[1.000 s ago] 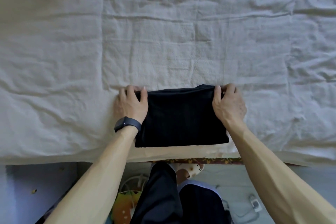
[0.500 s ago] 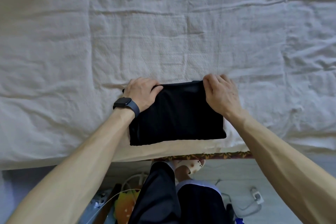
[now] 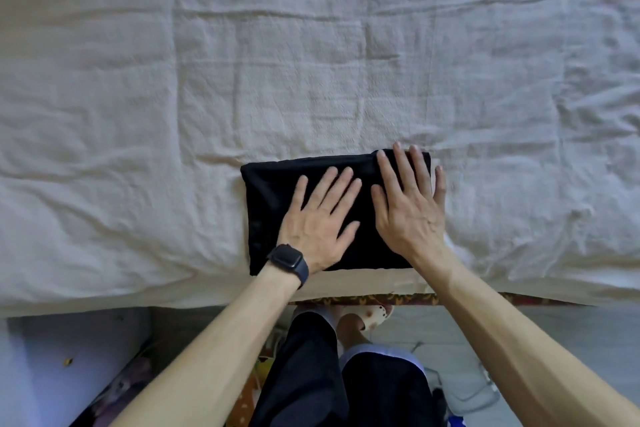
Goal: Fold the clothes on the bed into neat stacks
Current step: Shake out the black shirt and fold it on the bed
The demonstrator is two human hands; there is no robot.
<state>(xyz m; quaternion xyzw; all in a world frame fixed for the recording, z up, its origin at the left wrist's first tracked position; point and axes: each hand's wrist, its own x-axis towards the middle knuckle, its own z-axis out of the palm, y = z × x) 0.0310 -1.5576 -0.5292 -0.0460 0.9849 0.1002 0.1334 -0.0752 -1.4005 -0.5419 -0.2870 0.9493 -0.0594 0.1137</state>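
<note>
Folded black garment (image 3: 277, 191) is lying as a flat rectangle near the front edge of a bed (image 3: 311, 45) that is wearing a wrinkled off-white cover. Left hand (image 3: 320, 224), a dark watch (image 3: 288, 260) sitting on its wrist, and right hand (image 3: 408, 204) are both pressing flat on the garment, fingers straight and spread. Right little finger is overhanging the garment's right edge onto the cover.

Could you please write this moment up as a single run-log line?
black garment: folded rectangle at near edge of bed | left hand: open, flat on it | right hand: open, flat on it
</note>
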